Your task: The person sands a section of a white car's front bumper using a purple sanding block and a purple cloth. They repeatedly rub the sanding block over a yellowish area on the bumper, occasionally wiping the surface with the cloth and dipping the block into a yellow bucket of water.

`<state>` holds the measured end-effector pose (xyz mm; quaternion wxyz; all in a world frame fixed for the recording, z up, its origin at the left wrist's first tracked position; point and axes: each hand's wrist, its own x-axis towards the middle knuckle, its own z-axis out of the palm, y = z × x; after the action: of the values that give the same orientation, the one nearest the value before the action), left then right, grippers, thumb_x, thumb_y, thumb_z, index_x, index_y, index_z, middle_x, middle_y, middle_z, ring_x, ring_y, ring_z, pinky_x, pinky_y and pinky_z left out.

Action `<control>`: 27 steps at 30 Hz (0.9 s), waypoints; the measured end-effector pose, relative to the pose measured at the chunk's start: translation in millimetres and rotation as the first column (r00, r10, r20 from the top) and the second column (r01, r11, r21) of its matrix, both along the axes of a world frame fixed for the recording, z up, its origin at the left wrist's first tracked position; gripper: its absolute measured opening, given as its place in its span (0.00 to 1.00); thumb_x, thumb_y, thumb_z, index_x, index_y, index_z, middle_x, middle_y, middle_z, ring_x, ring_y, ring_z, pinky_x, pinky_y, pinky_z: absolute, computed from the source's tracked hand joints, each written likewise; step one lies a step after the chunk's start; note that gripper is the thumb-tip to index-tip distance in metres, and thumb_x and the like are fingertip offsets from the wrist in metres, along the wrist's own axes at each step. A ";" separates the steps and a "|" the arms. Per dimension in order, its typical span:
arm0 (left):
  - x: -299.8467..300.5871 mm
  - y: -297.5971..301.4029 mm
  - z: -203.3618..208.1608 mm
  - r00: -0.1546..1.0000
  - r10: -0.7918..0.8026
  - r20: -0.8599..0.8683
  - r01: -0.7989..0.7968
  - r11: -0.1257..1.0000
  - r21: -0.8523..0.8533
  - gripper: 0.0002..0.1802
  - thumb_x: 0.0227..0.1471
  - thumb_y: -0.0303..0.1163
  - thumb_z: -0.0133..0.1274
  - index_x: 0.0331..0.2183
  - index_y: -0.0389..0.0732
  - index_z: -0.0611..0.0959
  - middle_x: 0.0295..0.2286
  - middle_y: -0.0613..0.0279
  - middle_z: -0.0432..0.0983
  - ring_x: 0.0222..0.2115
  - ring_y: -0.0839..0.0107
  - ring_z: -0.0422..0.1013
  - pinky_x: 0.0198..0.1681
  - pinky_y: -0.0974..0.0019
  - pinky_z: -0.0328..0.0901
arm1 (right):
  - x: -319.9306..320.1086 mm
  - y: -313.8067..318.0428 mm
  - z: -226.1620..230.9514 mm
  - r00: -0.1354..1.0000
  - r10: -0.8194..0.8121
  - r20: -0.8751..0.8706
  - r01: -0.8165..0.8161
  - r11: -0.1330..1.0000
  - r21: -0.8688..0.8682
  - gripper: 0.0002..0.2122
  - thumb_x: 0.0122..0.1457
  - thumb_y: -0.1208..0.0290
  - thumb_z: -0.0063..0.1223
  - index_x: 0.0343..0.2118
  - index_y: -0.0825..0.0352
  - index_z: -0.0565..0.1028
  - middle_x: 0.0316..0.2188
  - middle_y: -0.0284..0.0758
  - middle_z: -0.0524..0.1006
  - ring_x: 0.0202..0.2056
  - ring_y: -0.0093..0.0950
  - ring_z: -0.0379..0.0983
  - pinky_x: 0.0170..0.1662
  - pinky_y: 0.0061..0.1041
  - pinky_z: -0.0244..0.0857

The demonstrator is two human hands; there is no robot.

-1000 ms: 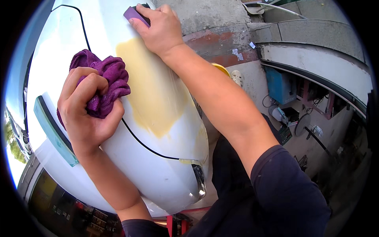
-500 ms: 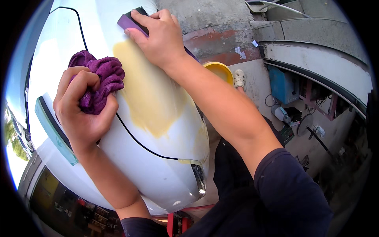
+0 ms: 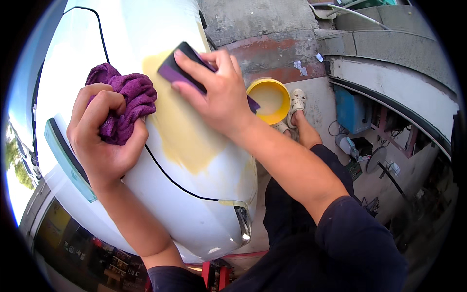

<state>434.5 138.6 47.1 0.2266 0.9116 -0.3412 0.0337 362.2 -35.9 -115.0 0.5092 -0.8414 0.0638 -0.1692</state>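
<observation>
**Sanding block on the tan filler patch, bunched cloth in the other hand**

The right hand [image 3: 219, 92] grips a black sanding block [image 3: 170, 62], its fingers bent over the top and the thumb pressed along the near side. Purple sandpaper [image 3: 177, 76] wraps the block, which lies slantwise on the upper part of a tan filler patch [image 3: 189, 138] on the white car body [image 3: 194, 221]. A dark purple flap [image 3: 253, 104] shows past the wrist; whether it belongs to the same sheet cannot be told.

The left hand [image 3: 104, 131] is curled closed around a crumpled purple cloth [image 3: 138, 92], which bulges out beyond the fingers. It is left of the patch, over the car body; whether it touches the surface is unclear. Just beside it, a long teal strip [image 3: 68, 158] with a dark edge lies on the bodywork.

A black seam [image 3: 168, 177] curves below the patch towards the headlight [image 3: 243, 225]. On the ground to the right, a yellow bucket [image 3: 284, 95] holds cloudy liquid [image 3: 267, 103], next to the person's cream clog [image 3: 298, 100]. Farther right is a blue box [image 3: 351, 111].
</observation>
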 end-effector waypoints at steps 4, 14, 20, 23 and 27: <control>1.4 -4.8 0.4 1.000 -0.006 0.009 0.006 1.000 0.005 0.16 0.30 0.22 0.64 0.29 0.35 0.80 0.30 0.56 0.74 0.31 0.63 0.72 0.36 0.66 0.69 | -61.5 7.8 14.5 0.996 0.037 0.084 -0.034 0.999 -0.031 0.26 0.55 0.54 0.75 0.59 0.50 0.86 0.47 0.39 0.75 0.46 0.40 0.71 0.51 0.42 0.66; 0.3 -4.9 -5.2 0.999 -0.039 -0.002 0.039 0.999 0.010 0.16 0.30 0.21 0.63 0.27 0.34 0.78 0.30 0.57 0.72 0.30 0.65 0.72 0.37 0.68 0.68 | -58.9 -1.7 28.8 0.997 0.075 0.027 -0.074 0.996 -0.048 0.23 0.55 0.57 0.77 0.55 0.53 0.88 0.49 0.42 0.78 0.45 0.41 0.74 0.52 0.37 0.73; 9.4 -8.1 -7.2 0.992 -0.127 -0.002 0.127 0.991 -0.028 0.16 0.34 0.18 0.63 0.31 0.33 0.76 0.32 0.56 0.72 0.32 0.66 0.70 0.41 0.69 0.66 | 109.6 -18.5 -14.7 0.992 0.129 -0.012 -0.122 0.961 0.248 0.20 0.58 0.52 0.70 0.51 0.53 0.88 0.44 0.46 0.80 0.44 0.47 0.73 0.50 0.43 0.69; 6.7 -3.1 -3.0 0.995 -0.098 -0.013 0.097 0.995 -0.008 0.16 0.33 0.20 0.63 0.30 0.33 0.77 0.30 0.56 0.72 0.31 0.65 0.70 0.39 0.69 0.66 | 72.0 -19.0 -3.5 0.994 0.000 0.113 -0.006 0.999 0.051 0.21 0.62 0.54 0.67 0.55 0.58 0.86 0.46 0.50 0.80 0.46 0.50 0.76 0.52 0.45 0.71; 4.9 -0.6 4.1 0.997 -0.076 0.000 0.076 0.996 0.048 0.15 0.32 0.21 0.63 0.28 0.34 0.77 0.29 0.57 0.72 0.30 0.65 0.70 0.37 0.69 0.66 | -73.2 0.5 12.5 0.995 0.074 0.063 -0.073 0.997 -0.009 0.28 0.51 0.53 0.77 0.59 0.47 0.86 0.47 0.40 0.77 0.43 0.40 0.71 0.50 0.39 0.68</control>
<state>439.4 138.0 51.3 0.2058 0.9031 -0.3764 0.0176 288.9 -35.3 -102.5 0.5140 -0.8392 0.0162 -0.1771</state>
